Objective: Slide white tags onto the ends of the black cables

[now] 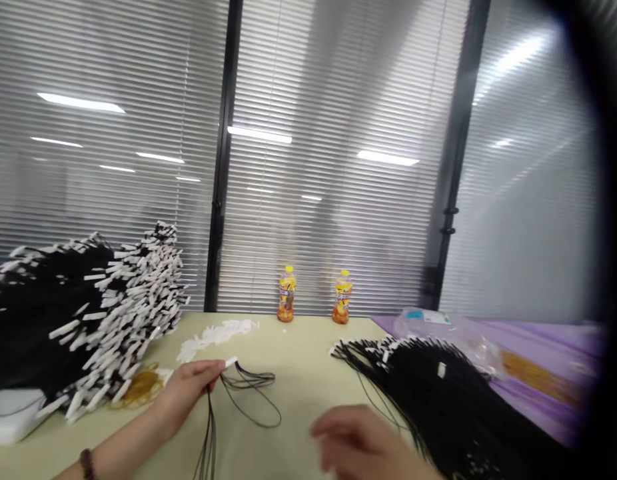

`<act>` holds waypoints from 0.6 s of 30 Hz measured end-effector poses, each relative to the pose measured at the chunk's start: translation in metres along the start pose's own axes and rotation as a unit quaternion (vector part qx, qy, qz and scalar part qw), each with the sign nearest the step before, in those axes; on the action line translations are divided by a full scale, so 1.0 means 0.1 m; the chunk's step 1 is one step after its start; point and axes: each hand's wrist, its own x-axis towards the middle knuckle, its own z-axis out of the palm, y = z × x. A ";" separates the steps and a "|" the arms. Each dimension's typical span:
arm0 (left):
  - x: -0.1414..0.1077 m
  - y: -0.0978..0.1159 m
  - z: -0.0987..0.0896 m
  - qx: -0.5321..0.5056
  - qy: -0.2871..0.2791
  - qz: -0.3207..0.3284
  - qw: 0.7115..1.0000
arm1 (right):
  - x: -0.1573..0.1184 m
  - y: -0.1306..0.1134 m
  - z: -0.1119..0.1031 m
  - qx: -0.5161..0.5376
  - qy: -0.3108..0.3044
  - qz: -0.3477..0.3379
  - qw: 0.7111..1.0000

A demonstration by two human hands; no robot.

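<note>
Low at the near edge, over the pale table (pixel 283 457), holds the right hand (pixel 363 440), blurred, with fingers bent; cannot tell whether empty or pinching something. Slightly farther in, to the left, grasps thin black cords (pixel 211 417) in the left hand (pixel 193 383), pinched between thumb and fingers, with a white sleeve (pixel 231 362) jutting just past the fingertips and loops spreading to the right.

At lower left, a white box-like block (pixel 13 417), its inside hidden. Near the left forearm, a pile of yellowish bands (pixel 141 387) on something white. Behind, a tall white-tipped heap (pixel 138 287); at right, a black bundle (pixel 438 393) with pale ends.

Beyond the left hand, white pieces (pixel 216 337), strewn directly on the table. Farther right, on purple sheeting (pixel 533 340), a clear plastic package (pixel 458 327), labelled blue and white; close by, yellow-orange material (pixel 538 379), cannot tell whether inside.

Toward the far edge, two yellow-capped bottles, one left (pixel 286 293) and one right (pixel 342 298), upright, apart, amber toward the base. Behind, slatted blinds (pixel 298 200).
</note>
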 end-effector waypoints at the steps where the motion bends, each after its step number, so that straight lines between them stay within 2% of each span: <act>1: -0.01 0.02 -0.01 0.015 0.016 0.016 1.000 | 0.07 -0.01 0.10 0.032 -0.032 0.021 0.999; 3: -0.04 0.11 -0.04 0.048 0.038 0.050 0.997 | 0.29 -0.06 0.33 0.145 -0.105 0.059 0.982; 5: -0.09 0.24 -0.08 0.075 0.043 0.082 0.993 | 0.57 -0.10 0.50 0.262 -0.173 0.077 0.946; 7: -0.13 0.37 -0.12 0.093 0.029 0.112 0.989 | 0.84 -0.10 0.57 0.308 -0.229 0.076 0.920; 10: -0.17 0.48 -0.15 0.115 -0.049 0.129 0.984 | 1.16 -0.01 0.50 0.326 -0.277 0.081 0.900; 14: -0.21 0.46 -0.13 0.171 -0.181 0.126 0.960 | 1.46 0.07 0.28 0.295 -0.375 0.143 0.867; 16: -0.25 0.43 -0.08 0.201 -0.219 0.134 0.945 | 1.57 0.04 0.20 0.261 -0.413 0.160 0.858; 18: -0.28 0.39 -0.03 0.217 -0.231 0.137 0.939 | 1.67 -0.01 0.14 0.237 -0.419 0.156 0.863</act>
